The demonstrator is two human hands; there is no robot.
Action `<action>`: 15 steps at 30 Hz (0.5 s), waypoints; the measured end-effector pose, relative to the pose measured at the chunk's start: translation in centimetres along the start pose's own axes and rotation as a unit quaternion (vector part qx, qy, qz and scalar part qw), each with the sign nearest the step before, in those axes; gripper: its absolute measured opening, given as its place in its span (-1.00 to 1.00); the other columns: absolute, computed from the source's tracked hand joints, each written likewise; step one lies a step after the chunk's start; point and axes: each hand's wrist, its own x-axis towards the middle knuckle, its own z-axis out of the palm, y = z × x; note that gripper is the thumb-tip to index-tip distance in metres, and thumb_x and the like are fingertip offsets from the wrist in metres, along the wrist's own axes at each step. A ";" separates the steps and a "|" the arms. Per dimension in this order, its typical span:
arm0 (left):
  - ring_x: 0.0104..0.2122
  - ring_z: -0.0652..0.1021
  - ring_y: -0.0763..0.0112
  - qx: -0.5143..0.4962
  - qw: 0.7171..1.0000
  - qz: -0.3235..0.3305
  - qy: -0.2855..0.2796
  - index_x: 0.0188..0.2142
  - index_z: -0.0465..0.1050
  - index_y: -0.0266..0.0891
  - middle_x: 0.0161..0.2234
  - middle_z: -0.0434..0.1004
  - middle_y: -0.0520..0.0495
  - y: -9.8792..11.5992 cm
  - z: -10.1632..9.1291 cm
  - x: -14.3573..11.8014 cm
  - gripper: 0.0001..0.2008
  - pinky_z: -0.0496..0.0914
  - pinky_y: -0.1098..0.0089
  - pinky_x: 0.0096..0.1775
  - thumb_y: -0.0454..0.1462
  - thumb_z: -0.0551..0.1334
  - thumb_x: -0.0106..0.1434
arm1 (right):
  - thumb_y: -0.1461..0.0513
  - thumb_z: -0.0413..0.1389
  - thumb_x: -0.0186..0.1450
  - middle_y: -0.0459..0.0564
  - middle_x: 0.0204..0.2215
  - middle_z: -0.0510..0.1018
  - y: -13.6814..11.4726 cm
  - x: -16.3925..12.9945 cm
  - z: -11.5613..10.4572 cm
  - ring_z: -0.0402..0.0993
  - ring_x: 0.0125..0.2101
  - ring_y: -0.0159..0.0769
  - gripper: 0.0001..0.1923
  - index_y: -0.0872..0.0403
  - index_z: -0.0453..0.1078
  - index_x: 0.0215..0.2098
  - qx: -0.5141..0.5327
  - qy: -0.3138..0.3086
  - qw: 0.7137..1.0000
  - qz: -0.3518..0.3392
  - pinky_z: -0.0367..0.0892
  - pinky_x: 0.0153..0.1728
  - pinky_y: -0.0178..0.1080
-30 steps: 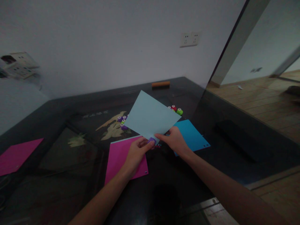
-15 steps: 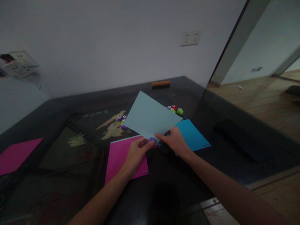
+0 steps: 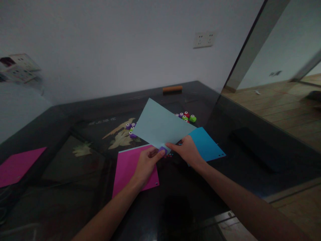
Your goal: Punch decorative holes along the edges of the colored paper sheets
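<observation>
A pale blue sheet of paper (image 3: 160,124) is held up at a tilt above the table, its near corner between my hands. My left hand (image 3: 146,164) is closed around a small purple craft punch (image 3: 162,150), which sits at that corner with the thumb on it. My right hand (image 3: 188,150) pinches the sheet's lower edge just beside the punch. Beneath my left hand lies a pink sheet (image 3: 127,167) with a small punched hole near its corner. A bright blue sheet (image 3: 204,144) with small holes at one corner lies beyond my right hand. Tiny paper bits (image 3: 169,155) are scattered under the punch.
More small punches in purple, green and red stand in a left group (image 3: 131,130) and a right group (image 3: 185,117), partly behind the sheet. Another pink sheet (image 3: 20,165) lies far left. An orange-brown roll (image 3: 172,89) rests near the wall. A dark flat object (image 3: 255,149) lies right.
The hands, sheet and punch stay almost in place. The view has shifted very slightly.
</observation>
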 end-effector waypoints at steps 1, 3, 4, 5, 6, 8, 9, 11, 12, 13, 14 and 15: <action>-0.17 0.54 0.14 0.000 1.000 -0.003 0.000 -0.27 0.54 -0.23 -0.25 0.62 -0.09 0.0 0.0 0.0 -0.75 0.32 0.23 -0.08 -0.17 0.31 0.06 | 0.24 0.20 0.05 -0.01 -0.51 0.57 0.0 0.0 0.0 0.44 -0.49 -0.30 -0.89 0.14 0.41 -0.53 -0.004 0.001 1.000 -0.002 0.31 -0.48 -0.28; -0.17 0.54 0.15 -0.003 1.000 -0.010 -0.002 -0.27 0.54 -0.23 -0.24 0.62 -0.10 0.0 0.0 0.0 -0.76 0.33 0.24 -0.09 -0.18 0.30 0.07 | 0.24 0.20 0.05 -0.02 -0.54 0.55 0.1 0.1 0.0 0.43 -0.52 -0.31 -0.88 0.14 0.40 -0.56 -0.013 0.003 1.000 -0.004 0.29 -0.50 -0.29; -0.17 0.54 0.15 -0.004 1.000 -0.013 -0.004 -0.27 0.54 -0.23 -0.24 0.62 -0.10 0.0 0.0 0.0 -0.77 0.33 0.25 -0.10 -0.18 0.30 0.07 | 0.24 0.20 0.05 -0.02 -0.55 0.55 0.1 0.1 0.0 0.42 -0.52 -0.31 -0.87 0.14 0.39 -0.57 -0.014 0.003 1.000 -0.001 0.29 -0.50 -0.29; -0.17 0.54 0.14 -0.004 1.000 -0.015 -0.005 -0.28 0.54 -0.22 -0.23 0.62 -0.10 0.0 -0.1 0.0 -0.77 0.34 0.25 -0.10 -0.18 0.31 0.07 | 0.24 0.20 0.05 -0.01 -0.55 0.55 0.1 0.1 0.0 0.42 -0.53 -0.32 -0.87 0.14 0.39 -0.57 -0.014 0.002 1.000 0.004 0.29 -0.50 -0.29; -0.16 0.54 0.13 -0.005 1.000 -0.017 -0.006 -0.28 0.54 -0.22 -0.23 0.62 -0.10 0.0 -0.1 0.0 -0.77 0.34 0.25 -0.11 -0.18 0.31 0.06 | 0.25 0.20 0.05 -0.02 -0.54 0.55 0.0 0.1 -0.1 0.42 -0.53 -0.32 -0.88 0.14 0.39 -0.57 -0.013 0.001 1.000 0.009 0.29 -0.50 -0.29; -0.15 0.54 0.12 -0.006 1.000 -0.022 -0.006 -0.28 0.55 -0.21 -0.21 0.61 -0.11 0.1 -0.1 0.0 -0.76 0.34 0.25 -0.11 -0.18 0.32 0.04 | 0.24 0.20 0.05 -0.02 -0.55 0.54 0.0 0.1 -0.1 0.41 -0.53 -0.32 -0.87 0.14 0.39 -0.58 -0.016 0.002 1.000 0.016 0.29 -0.50 -0.28; -0.14 0.54 0.12 -0.008 1.000 -0.025 -0.006 -0.27 0.55 -0.21 -0.20 0.61 -0.11 0.1 -0.1 0.0 -0.75 0.34 0.26 -0.11 -0.18 0.32 0.04 | 0.24 0.20 0.05 -0.03 -0.56 0.54 0.0 0.1 -0.1 0.41 -0.54 -0.32 -0.86 0.14 0.38 -0.59 -0.020 0.003 1.000 0.016 0.28 -0.51 -0.29; -0.13 0.53 0.13 -0.012 0.999 -0.028 -0.009 -0.26 0.54 -0.21 -0.18 0.60 -0.11 0.1 -0.2 0.0 -0.74 0.33 0.26 -0.09 -0.19 0.33 0.03 | 0.22 0.21 0.04 -0.03 -0.58 0.53 0.1 0.2 -0.2 0.40 -0.54 -0.31 -0.84 0.14 0.38 -0.60 -0.022 0.007 1.000 0.010 0.28 -0.53 -0.29; -0.14 0.54 0.14 -0.014 0.999 -0.028 -0.010 -0.26 0.54 -0.21 -0.19 0.60 -0.11 0.1 -0.2 0.0 -0.74 0.33 0.25 -0.09 -0.20 0.33 0.02 | 0.22 0.21 0.04 -0.02 -0.57 0.54 0.2 0.2 -0.2 0.41 -0.53 -0.30 -0.85 0.14 0.38 -0.59 -0.014 0.009 1.000 0.004 0.29 -0.52 -0.29; -0.16 0.55 0.15 -0.015 0.999 -0.027 -0.011 -0.27 0.54 -0.21 -0.20 0.61 -0.11 0.0 -0.2 0.0 -0.74 0.33 0.25 -0.08 -0.21 0.34 0.00 | 0.22 0.22 0.03 -0.02 -0.55 0.54 0.3 0.3 -0.2 0.42 -0.52 -0.30 -0.86 0.14 0.39 -0.56 -0.004 0.011 1.000 -0.001 0.30 -0.51 -0.28; -0.18 0.55 0.16 -0.017 0.999 -0.026 -0.012 -0.27 0.54 -0.21 -0.21 0.61 -0.10 0.0 -0.2 0.0 -0.74 0.33 0.24 -0.08 -0.23 0.35 -0.01 | 0.22 0.22 0.03 -0.01 -0.54 0.55 0.3 0.3 -0.2 0.42 -0.51 -0.29 -0.86 0.14 0.40 -0.54 0.004 0.014 1.000 -0.005 0.31 -0.49 -0.28; -0.20 0.56 0.17 -0.018 0.999 -0.026 -0.013 -0.27 0.54 -0.21 -0.23 0.62 -0.09 -0.1 -0.2 0.1 -0.73 0.33 0.23 -0.08 -0.24 0.36 -0.02 | 0.22 0.22 0.03 0.00 -0.53 0.55 0.4 0.3 -0.2 0.43 -0.50 -0.29 -0.86 0.15 0.41 -0.52 0.008 0.016 1.000 -0.006 0.31 -0.48 -0.28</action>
